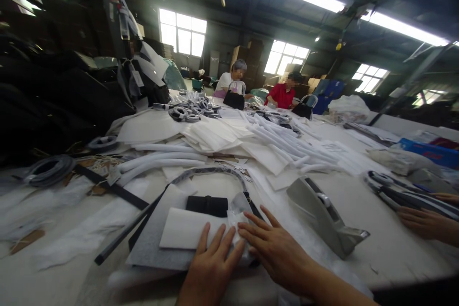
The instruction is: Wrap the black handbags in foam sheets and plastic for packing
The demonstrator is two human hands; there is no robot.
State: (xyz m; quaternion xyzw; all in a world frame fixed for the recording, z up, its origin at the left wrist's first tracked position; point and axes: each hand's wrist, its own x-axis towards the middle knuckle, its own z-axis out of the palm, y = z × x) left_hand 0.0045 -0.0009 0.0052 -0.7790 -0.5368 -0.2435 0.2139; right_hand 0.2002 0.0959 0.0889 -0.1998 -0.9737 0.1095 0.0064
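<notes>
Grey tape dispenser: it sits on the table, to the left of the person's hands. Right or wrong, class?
Wrong side: the head view shows the grey tape dispenser on the table, right of the person's left hand and right hand.

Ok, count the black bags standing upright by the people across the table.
2: one black bag in front of the person in white, a second bag beside the person in red. Others may be hidden.

Black piece (207, 204), white sheet (182, 229), tape dispenser (313, 215) — greyish beige
</notes>
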